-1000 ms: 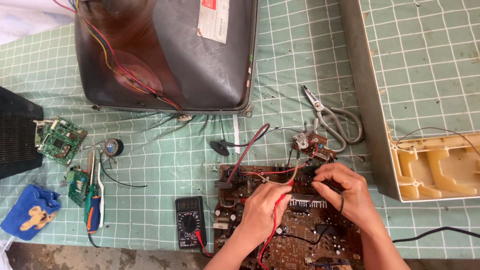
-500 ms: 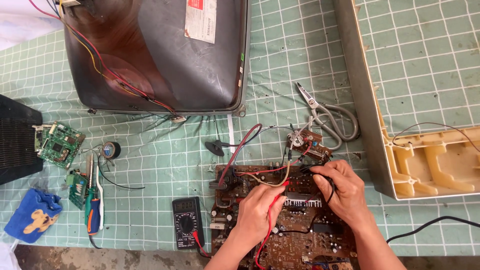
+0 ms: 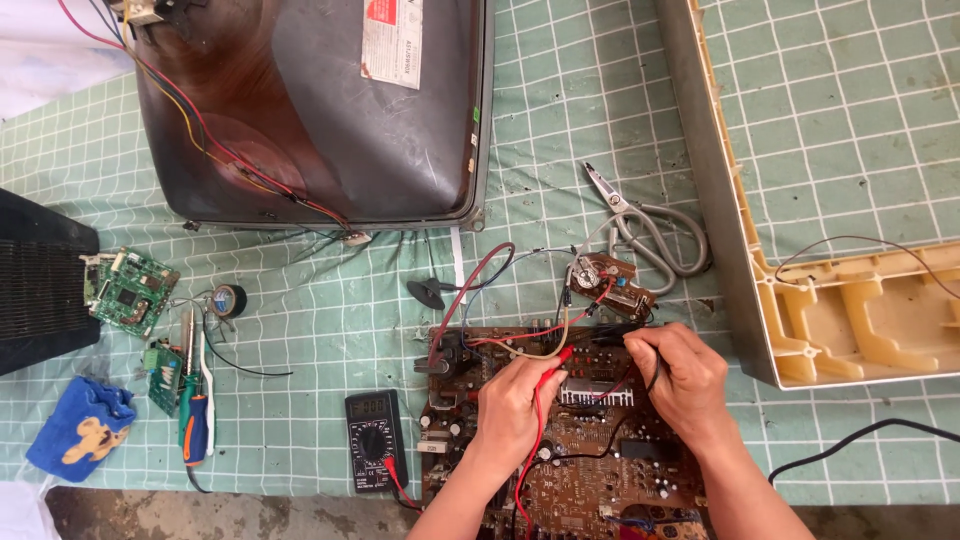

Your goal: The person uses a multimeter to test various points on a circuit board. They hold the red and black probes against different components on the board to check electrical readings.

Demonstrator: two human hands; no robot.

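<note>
- The brown, component-crowded circuit board [image 3: 590, 440] lies flat on the green gridded cutting mat [image 3: 330, 330], and both hands work over its upper half.
- The left hand [image 3: 515, 400] pinches the red multimeter probe [image 3: 555, 362] between thumb and fingers, its tip pressed to the board near the upper edge.
- The right hand [image 3: 685, 375] grips the black multimeter probe [image 3: 612, 338], fingers curled tight around it, the tip pointing left along the board's upper edge.
- Just left of the board sits the small black digital multimeter [image 3: 373, 440], its red lead running onto the board beneath the left wrist.
- Above the board, a small brown sub-board with a round knob [image 3: 605, 282] hangs off red and white wires, crowding the spot where the probes meet.
- Beyond that lie grey-handled pliers [image 3: 645, 225], and farther up stands the big dark picture tube [image 3: 320, 110], face down.
- Right of the board rests the cream plastic television casing [image 3: 850, 310], cut off by the frame.
- Far left of the board: a small green circuit board [image 3: 130, 290], a screwdriver with an orange and blue handle [image 3: 193, 420], a blue cloth [image 3: 78, 428] and a black ribbed cover [image 3: 40, 280].
- The board's lower edge is cut off, and the forearms hide part of its middle; exactly which contacts the probe tips touch is too fine to make out.
</note>
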